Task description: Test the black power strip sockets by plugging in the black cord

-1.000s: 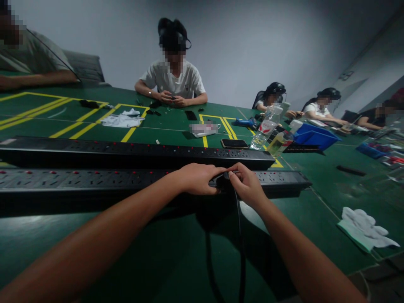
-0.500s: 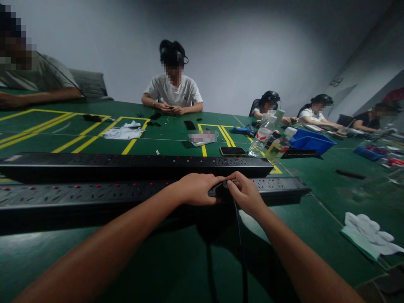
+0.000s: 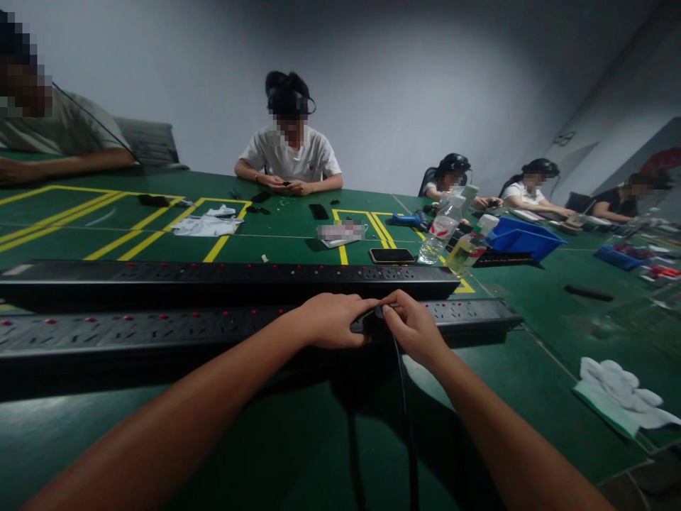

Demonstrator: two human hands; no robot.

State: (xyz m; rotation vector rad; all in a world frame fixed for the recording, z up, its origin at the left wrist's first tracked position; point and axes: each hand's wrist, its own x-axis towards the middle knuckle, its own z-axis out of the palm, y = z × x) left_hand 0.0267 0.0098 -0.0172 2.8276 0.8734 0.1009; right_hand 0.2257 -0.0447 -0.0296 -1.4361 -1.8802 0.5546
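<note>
Two long black power strips lie across the table in front of me, with red switches along their tops. On the near power strip, my left hand is closed around the body, thumb on top. My right hand pinches a black plug at the strip's top, close to my left thumb. How far the plug sits in a socket is hidden by my fingers. From it a black cable runs down towards me. The far power strip lies just behind, touched by neither hand.
Beyond the strips are a phone, a clear bottle, a bottle of yellowish liquid and a blue bin. White gloves lie at the right. Several people sit around the green table.
Both hands keep the same hold and place. The view has shifted very slightly; nothing else has visibly moved.
</note>
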